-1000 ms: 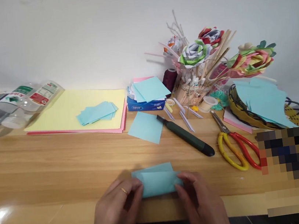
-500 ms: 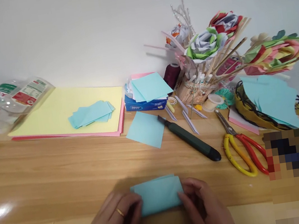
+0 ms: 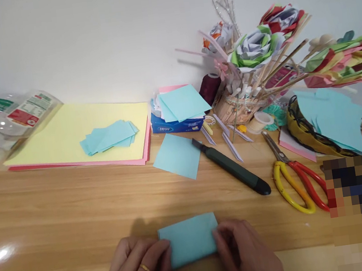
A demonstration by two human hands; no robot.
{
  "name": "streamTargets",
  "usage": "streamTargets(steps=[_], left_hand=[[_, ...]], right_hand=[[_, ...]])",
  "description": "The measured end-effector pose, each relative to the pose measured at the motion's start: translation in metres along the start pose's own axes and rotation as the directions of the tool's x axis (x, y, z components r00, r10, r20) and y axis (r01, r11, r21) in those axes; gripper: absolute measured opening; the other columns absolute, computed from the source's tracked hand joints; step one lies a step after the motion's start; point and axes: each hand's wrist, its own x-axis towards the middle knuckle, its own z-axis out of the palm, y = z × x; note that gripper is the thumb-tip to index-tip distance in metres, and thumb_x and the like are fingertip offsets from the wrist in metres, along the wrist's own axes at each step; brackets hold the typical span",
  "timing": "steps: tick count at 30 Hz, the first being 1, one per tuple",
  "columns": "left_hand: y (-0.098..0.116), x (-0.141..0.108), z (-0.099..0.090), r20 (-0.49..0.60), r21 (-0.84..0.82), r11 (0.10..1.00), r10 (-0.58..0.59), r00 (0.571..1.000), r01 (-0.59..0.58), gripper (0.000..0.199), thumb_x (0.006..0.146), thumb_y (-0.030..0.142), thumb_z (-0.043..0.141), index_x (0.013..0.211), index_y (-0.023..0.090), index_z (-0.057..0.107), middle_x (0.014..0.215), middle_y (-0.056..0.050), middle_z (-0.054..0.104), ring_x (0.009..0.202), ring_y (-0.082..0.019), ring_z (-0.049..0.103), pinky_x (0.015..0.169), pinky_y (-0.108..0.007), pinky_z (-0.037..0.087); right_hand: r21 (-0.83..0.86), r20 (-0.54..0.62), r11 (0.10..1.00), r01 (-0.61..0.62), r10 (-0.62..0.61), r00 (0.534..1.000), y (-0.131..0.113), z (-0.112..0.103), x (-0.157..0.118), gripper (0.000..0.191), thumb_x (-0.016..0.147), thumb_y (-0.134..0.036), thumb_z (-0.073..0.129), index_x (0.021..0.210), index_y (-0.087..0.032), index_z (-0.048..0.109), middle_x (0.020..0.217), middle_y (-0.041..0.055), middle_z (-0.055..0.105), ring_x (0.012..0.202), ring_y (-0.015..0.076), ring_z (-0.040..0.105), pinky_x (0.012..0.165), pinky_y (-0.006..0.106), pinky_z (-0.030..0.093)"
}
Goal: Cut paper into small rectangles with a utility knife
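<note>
A folded sheet of light blue paper [image 3: 192,240] is held low over the front of the wooden table, between my two hands. My left hand [image 3: 137,267], with a gold ring on one finger, pinches its left end. At the right end my right hand [image 3: 246,249] grips the edge between thumb and fingers. Beyond them lies a flat blue paper square [image 3: 179,157], with the tip of a dark green craft knife [image 3: 234,169] resting on its right corner. Scissors [image 3: 291,178] with yellow and red handles lie to the right.
Folded blue papers [image 3: 109,137] rest on large yellow sheets [image 3: 48,149] at the back left, beside plastic bottles [image 3: 13,116]. A blue box [image 3: 176,126] carries more paper. Paper flowers [image 3: 256,48] stand in a wooden pot [image 3: 239,108]. A basket [image 3: 296,126] holds blue sheets at right.
The folded paper's two layers, slightly offset before, now line up at the top edge. Both hands keep their grip and have shifted slightly. The view has moved a little.
</note>
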Motion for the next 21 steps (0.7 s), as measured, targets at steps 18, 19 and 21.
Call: streamTargets(steps=[18, 19, 21], left_hand=[[-0.006, -0.011, 0.004, 0.074, 0.041, 0.998, 0.044, 0.996, -0.047, 0.025, 0.088, 0.013, 0.042, 0.100, 0.022, 0.062, 0.079, 0.000, 0.069, 0.067, -0.014, 0.061, 0.060, -0.022, 0.048], [-0.006, -0.011, 0.004, 0.071, 0.041, 0.999, 0.031, 0.997, -0.034, 0.025, 0.088, 0.013, 0.042, 0.100, 0.022, 0.062, 0.079, 0.000, 0.070, 0.068, -0.014, 0.061, 0.060, -0.023, 0.048], [-0.003, -0.013, 0.007, 0.045, 0.042, 0.999, -0.015, 0.999, 0.013, 0.024, 0.088, 0.013, 0.042, 0.098, 0.022, 0.062, 0.079, 0.000, 0.070, 0.068, -0.015, 0.061, 0.061, -0.024, 0.048]], right_hand=[[-0.017, -0.014, 0.998, 0.056, -0.056, 0.998, -0.001, -0.001, 0.004, 0.025, 0.094, -0.031, 0.037, 0.080, -0.022, 0.056, 0.061, -0.0012, 0.058, 0.057, 0.0112, 0.056, 0.058, 0.023, 0.045], [-0.022, -0.016, 0.998, 0.062, -0.062, 0.998, -0.001, 0.000, 0.003, 0.025, 0.094, -0.031, 0.038, 0.081, -0.022, 0.057, 0.061, -0.0011, 0.059, 0.058, 0.0114, 0.057, 0.058, 0.023, 0.045], [-0.034, -0.017, 0.997, 0.072, -0.073, 0.997, 0.000, 0.000, 0.002, 0.025, 0.094, -0.031, 0.038, 0.082, -0.022, 0.058, 0.063, -0.0006, 0.060, 0.059, 0.0117, 0.057, 0.060, 0.023, 0.045]])
